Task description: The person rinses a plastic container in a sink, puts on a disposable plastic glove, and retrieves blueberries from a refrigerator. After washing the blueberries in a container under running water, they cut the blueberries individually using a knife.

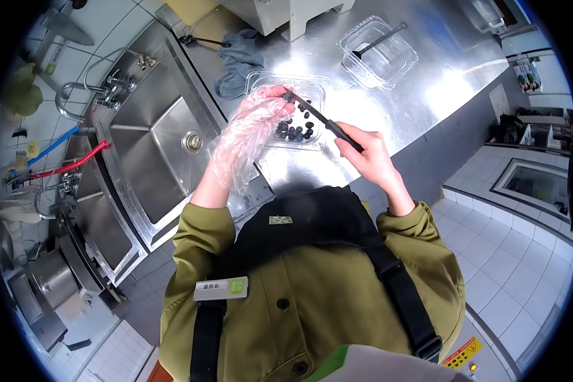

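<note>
My left hand (264, 111), in a clear plastic glove, is closed with a dark blueberry (287, 97) pinched at its fingertips. It is over a clear plastic container (321, 95) on the steel counter. My bare right hand (369, 155) is wrapped round the black handle of a small knife (344, 135). The knife's blade points up and left, its tip at the fruit in my left fingers. Several blueberries (293, 132) lie in the container below, mostly toward its near side. My glove hides the container's left part.
A second clear container (383, 71) with a long-handled spoon (381, 39) across it stands to the right on the counter (439, 76). A grey-blue cloth (240, 62) lies at the back left. Steel sinks (153, 121) with taps (108, 95) are on the left.
</note>
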The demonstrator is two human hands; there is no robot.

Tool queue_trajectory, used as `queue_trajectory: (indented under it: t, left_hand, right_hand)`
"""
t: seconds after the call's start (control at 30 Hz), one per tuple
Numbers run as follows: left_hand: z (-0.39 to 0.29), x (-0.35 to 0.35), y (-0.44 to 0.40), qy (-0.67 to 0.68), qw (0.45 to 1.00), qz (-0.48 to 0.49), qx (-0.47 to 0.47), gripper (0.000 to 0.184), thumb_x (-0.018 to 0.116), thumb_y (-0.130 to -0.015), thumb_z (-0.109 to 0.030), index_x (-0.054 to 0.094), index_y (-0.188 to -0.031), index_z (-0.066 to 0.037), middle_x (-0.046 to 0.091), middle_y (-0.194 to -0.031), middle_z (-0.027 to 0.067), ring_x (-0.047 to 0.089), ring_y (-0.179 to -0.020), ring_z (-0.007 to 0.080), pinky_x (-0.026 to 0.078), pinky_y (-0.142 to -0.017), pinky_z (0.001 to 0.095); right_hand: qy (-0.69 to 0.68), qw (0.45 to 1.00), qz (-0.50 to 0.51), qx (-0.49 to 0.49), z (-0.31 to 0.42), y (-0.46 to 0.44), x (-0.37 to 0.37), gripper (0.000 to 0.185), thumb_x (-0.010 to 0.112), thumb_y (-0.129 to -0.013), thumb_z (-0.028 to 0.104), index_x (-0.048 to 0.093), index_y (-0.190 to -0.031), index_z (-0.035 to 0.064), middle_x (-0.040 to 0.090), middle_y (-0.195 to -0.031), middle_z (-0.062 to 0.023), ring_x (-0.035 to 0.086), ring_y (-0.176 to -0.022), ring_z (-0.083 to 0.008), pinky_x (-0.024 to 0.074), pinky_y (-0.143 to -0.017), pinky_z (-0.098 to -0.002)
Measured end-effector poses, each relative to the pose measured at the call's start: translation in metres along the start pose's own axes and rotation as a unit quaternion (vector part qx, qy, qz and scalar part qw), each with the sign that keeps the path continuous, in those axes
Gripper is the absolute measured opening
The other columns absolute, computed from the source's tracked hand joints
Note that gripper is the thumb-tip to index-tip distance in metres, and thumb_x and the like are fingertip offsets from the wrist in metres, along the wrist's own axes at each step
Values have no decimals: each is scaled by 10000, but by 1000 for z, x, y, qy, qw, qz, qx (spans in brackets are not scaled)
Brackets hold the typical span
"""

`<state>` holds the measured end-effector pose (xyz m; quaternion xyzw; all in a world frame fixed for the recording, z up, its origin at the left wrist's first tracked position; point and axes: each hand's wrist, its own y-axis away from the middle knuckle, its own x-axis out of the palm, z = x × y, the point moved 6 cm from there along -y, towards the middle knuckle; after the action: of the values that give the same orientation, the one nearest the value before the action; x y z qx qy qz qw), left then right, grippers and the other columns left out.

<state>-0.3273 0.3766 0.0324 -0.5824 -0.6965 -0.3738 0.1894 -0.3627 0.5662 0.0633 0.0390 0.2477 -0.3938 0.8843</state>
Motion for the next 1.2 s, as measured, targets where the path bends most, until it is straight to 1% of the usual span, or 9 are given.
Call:
queue_trajectory:
  t: [0.13, 0.37, 0.57, 0.67, 0.73, 0.87, 0.97, 1.07, 1.2]
  left_hand:
    - [1, 0, 5, 49, 998, 11, 44, 267, 580, -792, 0, 494, -1038, 60, 553, -976, 115, 575, -826, 143, 499, -769, 223]
    - [2, 0, 7, 24, 999, -11, 40, 251, 595, -781, -3, 509, -1007, 63, 550, -963, 126, 572, -824, 173, 490, -769, 233]
    - [11, 18, 13, -22, 999, 30, -12, 265, 636, -744, -25, 524, -972, 50, 565, -926, 149, 590, -754, 175, 505, -727, 265]
    - [0, 9, 11, -13, 1000, 16, 14, 263, 634, -738, -19, 529, -967, 54, 568, -915, 150, 595, -743, 183, 510, -737, 271]
    - [-11, 2, 10, 4, 999, 2, 46, 261, 628, -736, -10, 533, -969, 57, 570, -910, 151, 597, -746, 190, 513, -750, 273]
    - [-11, -4, 16, 60, 989, -27, 132, 237, 583, -800, -20, 513, -1016, 47, 568, -939, 141, 579, -892, 241, 484, -842, 286]
    - [-5, -4, 17, 73, 987, -19, 140, 214, 559, -817, -7, 510, -1016, 54, 555, -985, 135, 571, -931, 260, 471, -872, 296]
    - [-5, 1, 20, 85, 986, -33, 139, 212, 553, -817, 3, 506, -1016, 60, 548, -1002, 137, 567, -949, 268, 469, -878, 299]
    - [-4, 0, 21, 107, 984, -42, 137, 227, 554, -814, 5, 495, -1023, 71, 543, -1005, 145, 561, -967, 280, 471, -879, 291]
  right_hand:
    - [4, 1000, 24, -10, 10, -1, -2, 279, 577, -780, 14, 570, -1056, -22, 527, -544, -54, 494, -471, -94, 389, -467, -232]
    - [46, 997, 9, -55, 24, -1, -4, 286, 583, -772, 8, 566, -1055, -28, 534, -577, -88, 501, -478, -127, 396, -468, -254]
    - [47, 996, 23, -77, 34, -8, 2, 331, 583, -761, 33, 542, -1089, 24, 510, -605, -141, 507, -478, -235, 422, -494, -295]
    - [72, 993, 89, -40, 31, -8, -7, 335, 587, -761, 39, 543, -1092, 12, 523, -630, -158, 537, -513, -239, 434, -522, -309]
    - [67, 994, 52, -62, 31, -4, -21, 285, 575, -760, -12, 571, -1044, -31, 544, -619, -120, 506, -492, -171, 408, -488, -265]
    - [49, 997, 20, -55, 40, 0, -24, 290, 581, -758, -10, 574, -1048, -24, 554, -625, -108, 498, -495, -137, 397, -480, -253]
    - [56, 996, 18, -62, 45, -8, -12, 295, 587, -755, -7, 574, -1049, -22, 554, -624, -110, 499, -496, -138, 397, -478, -251]
    - [70, 996, 32, -54, 42, -10, -4, 311, 572, -759, 24, 540, -1068, 16, 520, -587, -120, 512, -466, -227, 425, -492, -301]
    - [123, 987, -4, -108, 42, -8, 0, 324, 583, -753, 35, 534, -1074, 20, 554, -633, -131, 542, -491, -261, 444, -500, -324]
